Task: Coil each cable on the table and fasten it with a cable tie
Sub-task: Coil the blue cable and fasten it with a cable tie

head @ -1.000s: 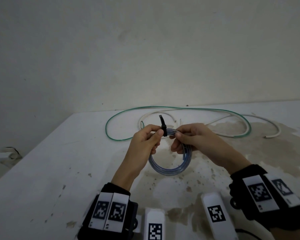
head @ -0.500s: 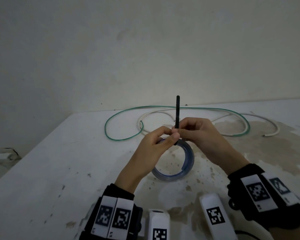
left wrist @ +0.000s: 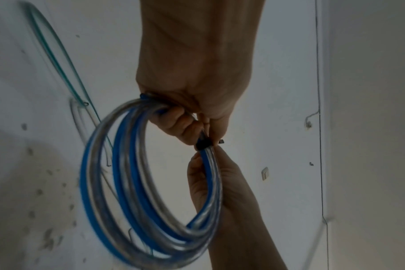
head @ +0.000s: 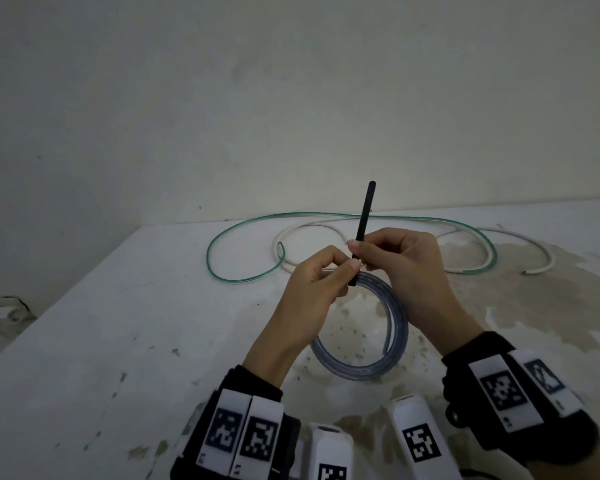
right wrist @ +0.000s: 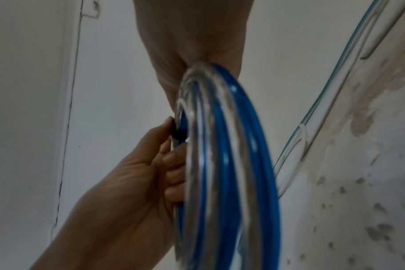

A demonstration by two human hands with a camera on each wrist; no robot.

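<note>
A coil of blue and clear cable (head: 371, 341) hangs above the table between both hands. My left hand (head: 343, 268) grips the top of the coil (left wrist: 150, 182), fingers curled round the strands. A black cable tie (head: 363, 216) is wrapped round the coil at that spot, and its long tail stands upright. My right hand (head: 357, 247) pinches the tail just above the coil. The tie's loop (left wrist: 202, 144) shows dark against the strands, and again in the right wrist view as the tie's loop (right wrist: 177, 135) beside the coil (right wrist: 220, 164).
A loose green cable (head: 243, 244) and a white cable (head: 534, 258) lie uncoiled at the back of the white, stained table (head: 118, 323). White tagged blocks (head: 420, 441) stand at the near edge. A bare wall rises behind.
The tie's tail was short and bent over the coil; my right hand has drawn it through and upward, and it now stands tall. The coil stays held by my left hand.
</note>
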